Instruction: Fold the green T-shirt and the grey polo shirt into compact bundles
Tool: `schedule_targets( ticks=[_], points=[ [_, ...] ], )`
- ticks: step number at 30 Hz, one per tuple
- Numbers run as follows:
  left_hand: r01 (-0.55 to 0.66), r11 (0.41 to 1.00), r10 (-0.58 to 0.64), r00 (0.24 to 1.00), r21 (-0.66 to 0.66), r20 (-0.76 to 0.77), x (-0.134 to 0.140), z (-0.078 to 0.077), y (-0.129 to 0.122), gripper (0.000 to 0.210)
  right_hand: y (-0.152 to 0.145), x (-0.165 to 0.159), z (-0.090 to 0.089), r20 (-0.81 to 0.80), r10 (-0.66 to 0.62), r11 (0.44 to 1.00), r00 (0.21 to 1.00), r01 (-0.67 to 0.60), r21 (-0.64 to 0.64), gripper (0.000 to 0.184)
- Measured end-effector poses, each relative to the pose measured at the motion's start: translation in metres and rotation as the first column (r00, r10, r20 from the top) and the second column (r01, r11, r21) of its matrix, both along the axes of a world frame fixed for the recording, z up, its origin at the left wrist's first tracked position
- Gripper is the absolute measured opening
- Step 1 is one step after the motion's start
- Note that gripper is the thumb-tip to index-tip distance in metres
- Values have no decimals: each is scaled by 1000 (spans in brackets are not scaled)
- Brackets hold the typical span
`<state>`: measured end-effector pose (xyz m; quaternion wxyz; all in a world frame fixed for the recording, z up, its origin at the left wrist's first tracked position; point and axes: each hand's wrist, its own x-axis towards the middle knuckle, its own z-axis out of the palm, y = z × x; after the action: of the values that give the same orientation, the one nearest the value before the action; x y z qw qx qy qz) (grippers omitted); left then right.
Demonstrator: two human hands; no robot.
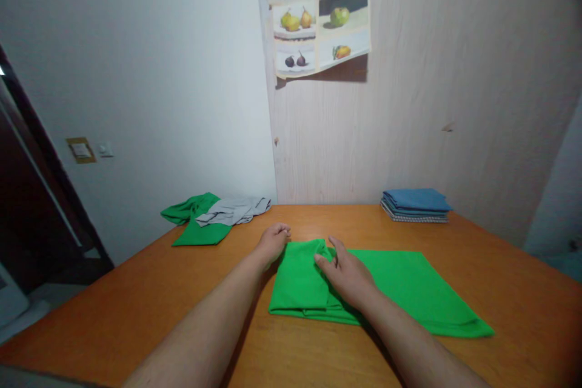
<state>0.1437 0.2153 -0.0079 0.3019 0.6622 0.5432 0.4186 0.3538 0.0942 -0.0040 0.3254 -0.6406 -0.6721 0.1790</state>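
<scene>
Green cloth [400,285] lies part-folded, mid-tabletop

The tabletop [195,309] runs far back to the wall [327,151], and its left and right edges slant outward toward the near side. Bare orange surface shows along the cloth's far edge, beyond its right end and in a broad stretch to the left, where the left forearm [204,321] crosses. At the far left, a loose green cloth [204,235] and a gray cloth [234,211] lie together by the wall; at the far right sits a stack of folded cloths [416,203] (blue on top, checked at the bottom). Both are well apart from the hands.

The green cloth lies flat, its doubled section at the left and its pointed near right corner reaching toward the right edge. The left hand [274,241] is at its far left corner, fingers curled; whether they pinch the fabric, I cannot tell. The right hand [349,274] rests over the doubled section's right edge, thumb and index finger spread apart, the thumb upon the fabric; its other fingers are partly hidden.
</scene>
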Motion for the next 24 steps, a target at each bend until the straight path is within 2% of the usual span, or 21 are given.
schedule_targets(
  ticks=[3, 6, 10, 13, 17, 20, 22, 24],
  points=[
    [65, 997, -63, 997, -52, 35, -1, -3, 0, 18, -6, -5, 2, 106, 25, 1000, 994, -23, -19, 87],
    [130, 988, -126, 991, -81, 53, 3, -5, -4, 28, -4, -6, -3, 111, 73, 997, 991, -72, -17, 83],
    [163, 982, -157, 985, -94, 64, 9, -8, -8, 43, 5, -6, -14, -122, 164, 985, 979, -157, 68, 76],
    [173, 978, -168, 985, -117, 51, 11, -12, -7, 53, 8, -6, -19, -299, 178, 983, 938, -156, 95, 74],
    [162, 975, -163, 987, -151, 6, 12, -14, -6, 62, 7, -6, -20, -351, 156, 987, 923, -137, 78, 72],
    [141, 976, -148, 989, -167, -28, 12, -12, -6, 66, 3, -7, -14, -409, 145, 989, 901, -142, 40, 74],
    [121, 978, -132, 990, -170, -55, 12, -11, -6, 68, 0, -8, -9, -529, 127, 986, 839, -164, -23, 76],
    [90, 983, -107, 990, -161, -95, 13, -11, -6, 69, -3, -10, -5, -663, 95, 975, 743, -205, -89, 79]
  ],
)
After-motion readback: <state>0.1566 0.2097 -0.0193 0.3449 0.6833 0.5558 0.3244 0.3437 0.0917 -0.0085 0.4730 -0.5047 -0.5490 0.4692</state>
